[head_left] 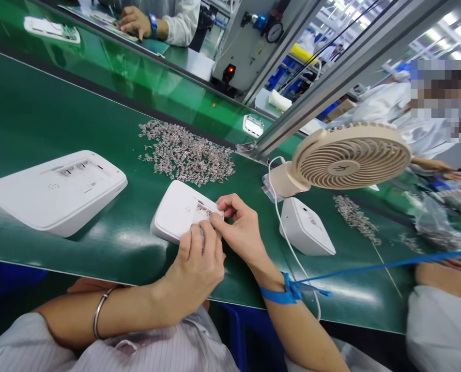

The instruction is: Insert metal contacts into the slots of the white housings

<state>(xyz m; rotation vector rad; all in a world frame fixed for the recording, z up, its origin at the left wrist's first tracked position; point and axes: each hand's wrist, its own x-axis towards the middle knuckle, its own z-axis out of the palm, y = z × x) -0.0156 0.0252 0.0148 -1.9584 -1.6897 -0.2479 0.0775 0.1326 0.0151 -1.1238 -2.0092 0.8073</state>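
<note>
A white plastic housing (174, 209) lies on the green conveyor belt (29, 119) right in front of me. My left hand (197, 263) grips its near edge, fingers curled over it. My right hand (240, 227) pinches at the housing's slot, thumb and forefinger closed on what looks like a small metal clip; the clip itself is mostly hidden. A pile of several small metal clips (186, 152) lies just beyond the housing. A blue wrist strap (280, 292) is tied around my right wrist.
A larger white housing (56, 188) lies at the left. A beige desk fan (347, 157) and another white housing (306, 227) stand at the right, with more clips (354, 214). Co-workers' hands show at the far side (133, 21) and at the right (447, 276).
</note>
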